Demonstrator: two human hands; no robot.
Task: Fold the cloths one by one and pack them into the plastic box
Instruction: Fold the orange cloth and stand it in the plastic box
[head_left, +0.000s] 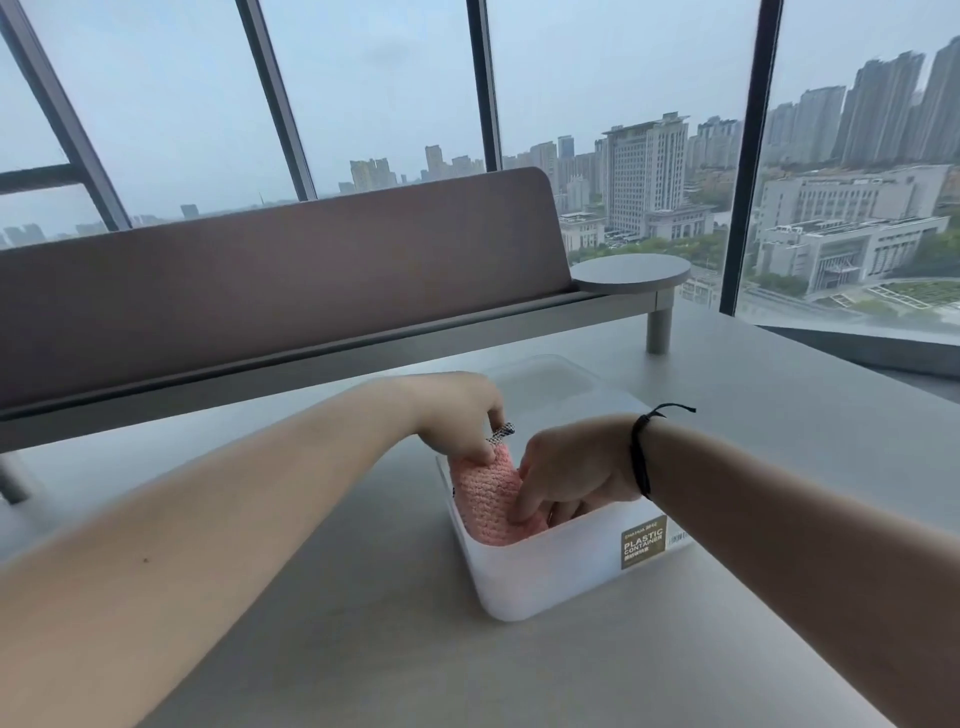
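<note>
— Where was the cloth (491, 499)?
— In the box (545, 571) on the table (363, 623), long axis running from near right to far left.
— Your grip?
— My left hand (462, 415) pinched its far end; my right hand (576, 473) pressed it down with curled fingers.

Soft overcast daylight from the windows (597, 104); wide-angle bending at edges.
</note>
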